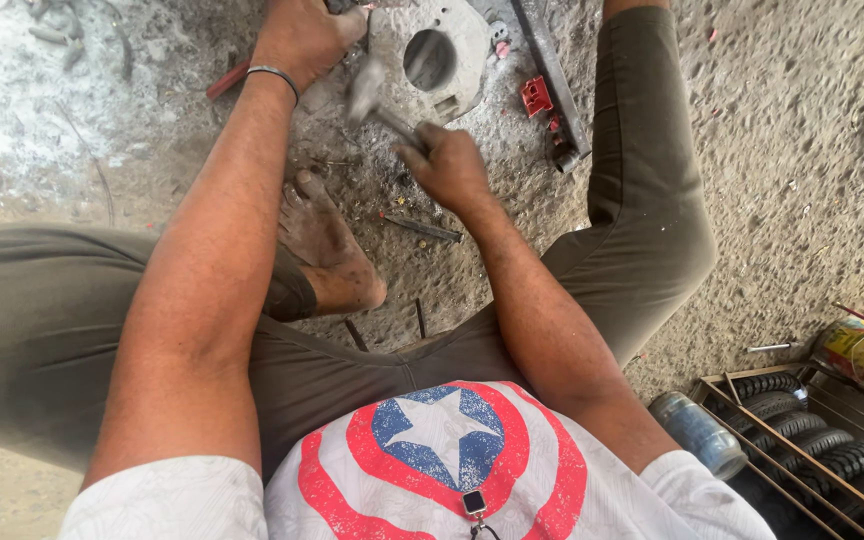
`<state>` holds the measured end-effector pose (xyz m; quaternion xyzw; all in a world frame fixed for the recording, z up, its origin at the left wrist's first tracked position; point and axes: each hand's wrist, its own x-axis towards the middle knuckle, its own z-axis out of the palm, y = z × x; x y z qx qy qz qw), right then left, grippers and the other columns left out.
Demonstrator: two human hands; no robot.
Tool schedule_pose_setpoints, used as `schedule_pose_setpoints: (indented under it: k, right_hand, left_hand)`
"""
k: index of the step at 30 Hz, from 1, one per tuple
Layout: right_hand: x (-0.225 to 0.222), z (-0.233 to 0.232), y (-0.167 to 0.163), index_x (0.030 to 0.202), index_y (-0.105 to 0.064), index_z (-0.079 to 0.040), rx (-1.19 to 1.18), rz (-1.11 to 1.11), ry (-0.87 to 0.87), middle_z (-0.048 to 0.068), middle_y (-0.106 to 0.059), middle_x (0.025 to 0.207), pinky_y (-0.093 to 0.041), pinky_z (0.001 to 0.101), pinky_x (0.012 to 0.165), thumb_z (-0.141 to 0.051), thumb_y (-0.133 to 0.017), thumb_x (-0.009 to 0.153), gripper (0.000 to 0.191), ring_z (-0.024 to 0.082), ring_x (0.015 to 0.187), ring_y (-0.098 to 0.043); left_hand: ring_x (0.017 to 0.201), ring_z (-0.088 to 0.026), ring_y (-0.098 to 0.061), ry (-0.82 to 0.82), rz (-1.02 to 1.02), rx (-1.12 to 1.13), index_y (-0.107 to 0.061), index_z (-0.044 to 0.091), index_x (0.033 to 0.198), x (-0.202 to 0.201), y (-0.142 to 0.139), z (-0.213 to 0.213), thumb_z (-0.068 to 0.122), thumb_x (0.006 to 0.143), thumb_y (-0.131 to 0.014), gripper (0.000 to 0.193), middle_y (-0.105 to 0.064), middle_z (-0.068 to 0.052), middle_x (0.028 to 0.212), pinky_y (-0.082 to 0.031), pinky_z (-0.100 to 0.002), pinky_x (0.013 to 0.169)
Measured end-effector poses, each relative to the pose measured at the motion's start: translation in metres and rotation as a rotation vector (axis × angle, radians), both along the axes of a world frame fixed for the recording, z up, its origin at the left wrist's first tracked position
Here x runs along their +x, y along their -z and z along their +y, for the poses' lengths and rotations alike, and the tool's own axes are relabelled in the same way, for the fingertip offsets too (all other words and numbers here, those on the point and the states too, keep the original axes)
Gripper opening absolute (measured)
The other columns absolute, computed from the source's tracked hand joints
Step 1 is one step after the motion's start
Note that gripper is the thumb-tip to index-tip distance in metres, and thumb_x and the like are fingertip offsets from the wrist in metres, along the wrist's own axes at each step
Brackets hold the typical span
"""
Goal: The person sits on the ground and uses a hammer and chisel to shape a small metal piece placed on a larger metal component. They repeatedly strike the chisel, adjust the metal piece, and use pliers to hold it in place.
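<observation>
Gritty concrete floor [802,150], a person seated on it hammering a metal part.

Far left, the left hand [304,38] presses down beside the round grey metal plate [442,55], its fingers partly hidden, grip unclear. Just right and nearer, the right hand [449,165] is clenched around a blurred hammer [377,100], whose head hangs over the plate's near left edge. Small tyres [812,440] lie in a rack near right.
</observation>
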<state>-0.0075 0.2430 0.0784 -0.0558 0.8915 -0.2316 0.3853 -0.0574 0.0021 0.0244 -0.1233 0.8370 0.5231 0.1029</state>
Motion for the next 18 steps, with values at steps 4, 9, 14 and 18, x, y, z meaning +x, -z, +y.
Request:
schedule_pose_setpoints:
  k: [4,9,14,18]
  right_hand:
    - [0.005,-0.008,0.002,0.092,-0.070,-0.014,0.137,-0.076,-0.190,0.001,-0.066,0.075,-0.056,0.0356,0.067,-0.037,-0.070,0.097,0.024,0.012,0.062,-0.058]
    - [0.000,-0.005,0.002,0.090,-0.070,-0.011,-0.079,0.245,-0.116,0.002,-0.067,0.076,-0.052,0.0307,0.060,-0.028,-0.077,0.095,0.019,0.011,0.063,-0.057]
    - [-0.030,0.003,-0.003,0.112,-0.062,-0.007,-0.422,0.580,0.144,0.001,-0.067,0.080,-0.052,0.0219,0.050,-0.008,-0.077,0.093,0.024,0.009,0.061,-0.061]
    - [-0.037,0.008,-0.005,0.109,-0.062,-0.007,-0.508,0.655,0.174,0.003,-0.070,0.086,-0.063,0.0250,0.063,0.000,-0.075,0.093,0.022,0.010,0.072,-0.070]
  left_hand:
    - [0.071,-0.019,-0.069,0.006,0.047,0.030,-0.069,0.005,0.090,0.000,-0.011,0.003,0.022,0.092,-0.074,0.018,-0.069,-0.007,0.078,-0.058,-0.035,0.067]
    - [0.082,-0.016,-0.073,0.099,0.309,0.097,-0.071,0.008,0.099,-0.003,-0.022,0.017,0.010,0.093,-0.074,0.007,-0.073,-0.007,0.090,-0.062,-0.032,0.074]
    - [0.085,-0.016,-0.075,0.260,0.287,0.043,-0.074,0.010,0.096,-0.007,-0.043,0.048,0.012,0.090,-0.082,0.011,-0.077,-0.007,0.093,-0.061,-0.033,0.077]
    - [0.079,-0.019,-0.074,0.325,0.281,0.029,-0.074,0.007,0.093,-0.007,-0.060,0.067,0.014,0.085,-0.085,0.015,-0.075,-0.010,0.086,-0.061,-0.035,0.072]
